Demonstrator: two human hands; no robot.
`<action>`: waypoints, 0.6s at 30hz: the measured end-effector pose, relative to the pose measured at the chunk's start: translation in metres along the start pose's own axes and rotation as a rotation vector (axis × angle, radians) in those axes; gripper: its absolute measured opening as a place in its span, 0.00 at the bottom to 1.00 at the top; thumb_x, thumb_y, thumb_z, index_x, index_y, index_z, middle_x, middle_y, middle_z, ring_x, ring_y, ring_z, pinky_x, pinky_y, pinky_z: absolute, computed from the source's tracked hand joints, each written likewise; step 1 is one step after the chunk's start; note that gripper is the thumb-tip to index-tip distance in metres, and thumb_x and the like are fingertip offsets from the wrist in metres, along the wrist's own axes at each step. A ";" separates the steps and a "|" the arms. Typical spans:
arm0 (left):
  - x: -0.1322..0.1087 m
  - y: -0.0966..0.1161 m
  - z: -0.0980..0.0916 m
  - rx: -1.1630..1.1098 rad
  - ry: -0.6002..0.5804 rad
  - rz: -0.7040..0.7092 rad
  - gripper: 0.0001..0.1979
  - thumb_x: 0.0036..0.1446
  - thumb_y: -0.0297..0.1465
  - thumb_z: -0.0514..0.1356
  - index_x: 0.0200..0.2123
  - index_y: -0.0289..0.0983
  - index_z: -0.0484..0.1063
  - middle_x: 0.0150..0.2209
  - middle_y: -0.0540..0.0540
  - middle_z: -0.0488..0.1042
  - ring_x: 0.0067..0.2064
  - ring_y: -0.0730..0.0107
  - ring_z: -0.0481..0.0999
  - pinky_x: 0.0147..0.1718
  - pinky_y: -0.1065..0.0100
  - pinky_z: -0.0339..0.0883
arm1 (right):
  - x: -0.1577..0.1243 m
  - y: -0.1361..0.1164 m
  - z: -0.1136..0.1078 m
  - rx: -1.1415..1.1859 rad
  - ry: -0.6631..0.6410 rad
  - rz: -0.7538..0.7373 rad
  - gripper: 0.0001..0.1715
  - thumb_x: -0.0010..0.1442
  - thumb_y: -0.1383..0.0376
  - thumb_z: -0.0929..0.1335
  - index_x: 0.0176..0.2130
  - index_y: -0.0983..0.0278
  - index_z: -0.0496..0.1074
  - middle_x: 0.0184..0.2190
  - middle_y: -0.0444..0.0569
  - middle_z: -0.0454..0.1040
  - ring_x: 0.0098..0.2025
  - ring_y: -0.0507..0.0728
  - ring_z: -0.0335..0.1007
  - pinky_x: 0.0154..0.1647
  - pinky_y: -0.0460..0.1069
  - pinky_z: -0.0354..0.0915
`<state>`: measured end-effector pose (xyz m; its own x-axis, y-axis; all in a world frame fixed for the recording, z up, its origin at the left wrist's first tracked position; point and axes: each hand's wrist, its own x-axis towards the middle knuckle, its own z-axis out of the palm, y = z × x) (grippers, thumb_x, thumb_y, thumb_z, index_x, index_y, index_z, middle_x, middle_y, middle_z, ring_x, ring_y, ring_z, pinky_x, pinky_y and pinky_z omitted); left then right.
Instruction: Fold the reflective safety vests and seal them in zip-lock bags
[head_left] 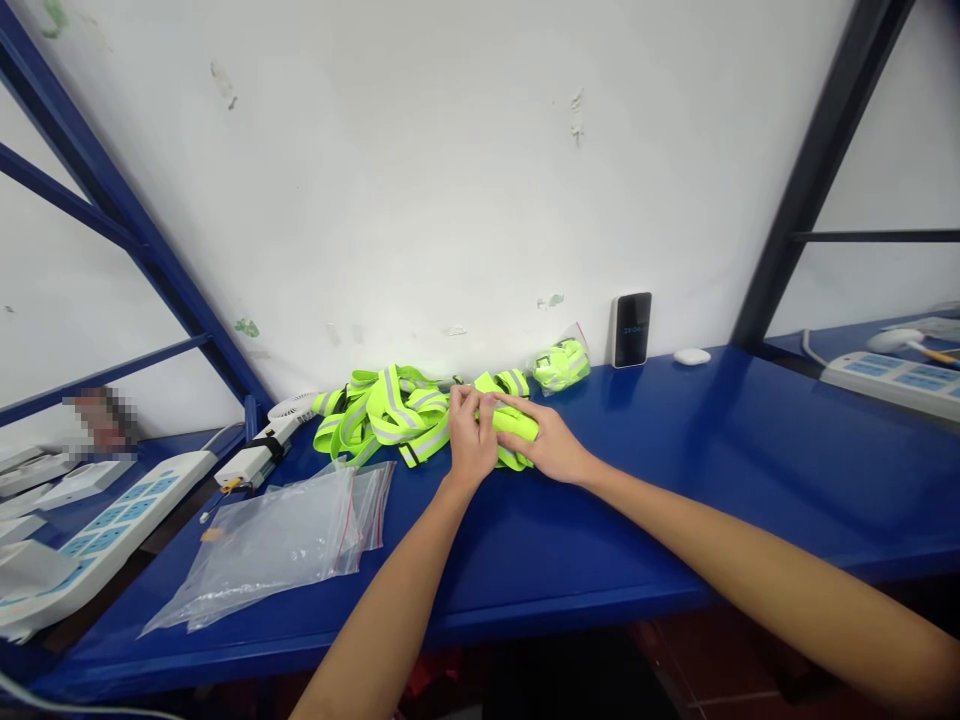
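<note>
Blue bench (675,480): left hand (471,445) pinches, right hand (546,447) grips folded vest (520,425). Loose straps (382,410) at nine o'clock may snag, undoing fold.

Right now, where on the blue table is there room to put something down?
Biggest bare patch: the tabletop right of the right hand, which holds a folded strap with the left hand; it reaches the phone, white puck and power strip. Crowded: the left, with reflective straps, plastic bags and a fan.
</note>
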<state>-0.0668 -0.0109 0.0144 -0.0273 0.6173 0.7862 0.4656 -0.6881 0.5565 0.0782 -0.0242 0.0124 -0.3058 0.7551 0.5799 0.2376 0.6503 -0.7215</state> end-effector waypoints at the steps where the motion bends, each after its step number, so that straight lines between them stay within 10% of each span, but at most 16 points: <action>1: 0.000 0.001 0.001 0.009 0.020 0.005 0.15 0.67 0.36 0.46 0.33 0.38 0.67 0.36 0.45 0.62 0.41 0.65 0.67 0.44 0.64 0.62 | 0.000 -0.001 0.001 0.003 0.031 0.011 0.34 0.56 0.61 0.71 0.60 0.62 0.66 0.59 0.52 0.69 0.60 0.64 0.64 0.62 0.60 0.58; 8: 0.010 0.044 -0.032 0.132 -0.003 0.158 0.11 0.65 0.35 0.50 0.46 0.38 0.68 0.46 0.41 0.63 0.52 0.60 0.66 0.54 0.59 0.60 | 0.000 0.001 0.004 -0.015 0.105 0.090 0.27 0.56 0.55 0.70 0.53 0.64 0.73 0.43 0.51 0.79 0.43 0.64 0.75 0.47 0.58 0.69; 13: 0.006 0.058 -0.137 0.391 -0.598 0.239 0.24 0.58 0.41 0.60 0.57 0.49 0.64 0.62 0.41 0.57 0.62 0.53 0.61 0.59 0.56 0.59 | 0.001 -0.005 0.002 -0.022 0.065 0.078 0.24 0.57 0.56 0.70 0.51 0.64 0.73 0.45 0.50 0.78 0.44 0.63 0.75 0.47 0.56 0.69; 18: -0.014 0.015 -0.242 0.712 -0.804 -0.033 0.52 0.47 0.52 0.65 0.69 0.49 0.41 0.70 0.39 0.44 0.67 0.41 0.54 0.59 0.45 0.58 | 0.002 -0.016 0.003 0.006 0.058 0.086 0.25 0.57 0.56 0.70 0.52 0.64 0.73 0.50 0.51 0.76 0.52 0.64 0.71 0.54 0.56 0.65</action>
<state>-0.2735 -0.1219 0.0766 0.4196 0.8803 0.2215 0.8908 -0.4462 0.0859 0.0707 -0.0335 0.0243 -0.2306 0.8118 0.5365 0.2548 0.5825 -0.7719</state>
